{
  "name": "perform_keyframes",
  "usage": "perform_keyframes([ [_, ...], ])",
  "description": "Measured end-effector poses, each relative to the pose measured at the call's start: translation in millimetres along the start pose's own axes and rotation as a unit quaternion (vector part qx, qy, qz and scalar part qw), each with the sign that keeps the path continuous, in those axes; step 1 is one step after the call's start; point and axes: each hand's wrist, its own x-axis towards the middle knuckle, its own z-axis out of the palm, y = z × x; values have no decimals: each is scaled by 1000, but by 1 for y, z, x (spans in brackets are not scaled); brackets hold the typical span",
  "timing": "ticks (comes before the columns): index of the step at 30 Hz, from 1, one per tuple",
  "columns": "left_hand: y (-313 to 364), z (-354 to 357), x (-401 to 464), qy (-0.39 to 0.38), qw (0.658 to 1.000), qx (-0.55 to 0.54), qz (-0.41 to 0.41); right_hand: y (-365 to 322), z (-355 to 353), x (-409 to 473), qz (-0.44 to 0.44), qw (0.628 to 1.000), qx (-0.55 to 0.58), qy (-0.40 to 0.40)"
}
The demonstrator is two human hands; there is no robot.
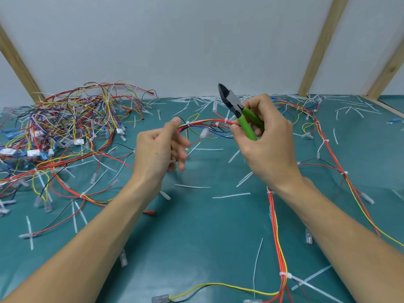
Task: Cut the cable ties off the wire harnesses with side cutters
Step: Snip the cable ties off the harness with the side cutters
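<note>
My right hand grips the green-handled side cutters, whose dark jaws point up and to the left. Its thumb and forefinger also pinch a red wire harness held above the table. White cable ties sit on that bundle. My left hand is at the harness's left end, thumb up against the wires, its other fingers blurred and loosely spread. Whether it holds the wires is unclear.
A tangled pile of harnesses lies at the left on the green mat. Another long red and yellow harness runs down the right side. Cut white tie pieces litter the mat. A wall stands behind.
</note>
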Motion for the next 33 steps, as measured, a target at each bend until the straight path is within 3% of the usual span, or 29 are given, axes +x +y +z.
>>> perform_keyframes([
  [3,5,-1,1,-53,991,-100,69,-1,1,-2,-21,999,-28,-3],
  [5,6,-2,2,-95,984,-132,67,-3,3,-4,-31,999,-34,-12],
  [9,4,2,0,-148,985,-87,34,-5,5,-6,-46,998,-41,-16],
  [16,-5,5,-4,-143,989,42,-20,-4,7,-9,-45,998,-32,1],
  [24,-6,6,-2,-108,981,-70,-143,-7,11,-13,-74,994,-33,-76],
  [30,-7,1,1,-104,989,-60,-82,-2,12,-12,-82,989,-53,-107],
  [33,-8,2,2,-60,996,-59,-28,2,7,-7,-72,992,-58,-89],
])
